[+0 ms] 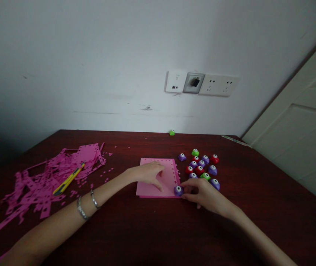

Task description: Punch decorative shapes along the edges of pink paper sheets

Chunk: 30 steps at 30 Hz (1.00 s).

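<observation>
A pink sheet of paper (169, 176) lies on the dark wooden table (152, 229), with a row of small holes along its top and right edges. My left hand (149, 173) rests flat on the sheet, fingers spread. At the sheet's lower right corner my right hand (202, 194) pinches a small purple paper punch (178, 190) that sits on the paper's edge.
Several small punches (201, 167) in purple, red and green are clustered right of the sheet; one green punch (171, 132) sits by the wall. Pink paper scraps (49, 177) and a yellow utility knife (68, 180) lie at left. Wall sockets (201, 83) are above, a door (302, 133) at right.
</observation>
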Available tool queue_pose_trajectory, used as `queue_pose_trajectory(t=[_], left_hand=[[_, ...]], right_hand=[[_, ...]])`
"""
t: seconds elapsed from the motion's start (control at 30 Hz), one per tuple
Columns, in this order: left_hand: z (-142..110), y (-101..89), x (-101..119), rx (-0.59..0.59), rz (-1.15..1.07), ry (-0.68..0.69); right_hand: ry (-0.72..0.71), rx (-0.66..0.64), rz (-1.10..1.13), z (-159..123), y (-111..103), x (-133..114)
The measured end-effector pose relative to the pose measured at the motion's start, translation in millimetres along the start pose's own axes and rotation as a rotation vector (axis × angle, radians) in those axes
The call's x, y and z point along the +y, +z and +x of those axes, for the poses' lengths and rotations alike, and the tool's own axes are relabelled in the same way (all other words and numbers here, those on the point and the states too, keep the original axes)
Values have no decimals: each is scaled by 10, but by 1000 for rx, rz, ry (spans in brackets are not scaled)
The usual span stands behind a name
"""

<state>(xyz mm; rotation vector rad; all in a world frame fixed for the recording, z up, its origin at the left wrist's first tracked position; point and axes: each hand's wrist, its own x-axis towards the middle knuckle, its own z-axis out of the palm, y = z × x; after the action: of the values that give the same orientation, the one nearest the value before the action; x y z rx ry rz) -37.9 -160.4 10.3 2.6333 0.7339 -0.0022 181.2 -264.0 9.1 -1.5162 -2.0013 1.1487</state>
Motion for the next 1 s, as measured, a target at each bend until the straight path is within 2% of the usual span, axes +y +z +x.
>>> queue_pose_trajectory(t=[0.47,0.63,0.73,0.8,0.9,1.0], left_hand=[[-9,-30,28,-35,-10,-24],[-48,-127,131,85,-107,-39],[-59,-164,188,159,-176,-20],[-46,-148,210,164,-227,-15],[-5,-87,237,106,-363,-63],[36,-47,289,-6,-479,-96]], right_hand=[[51,-27,66,17,1,42],[147,9,181,-4,-102,-48],[264,-69,218,9,-152,-79],[335,-152,241,36,-161,-81],[370,-258,236,100,-152,-73],[383,-304,174,172,-142,-62]])
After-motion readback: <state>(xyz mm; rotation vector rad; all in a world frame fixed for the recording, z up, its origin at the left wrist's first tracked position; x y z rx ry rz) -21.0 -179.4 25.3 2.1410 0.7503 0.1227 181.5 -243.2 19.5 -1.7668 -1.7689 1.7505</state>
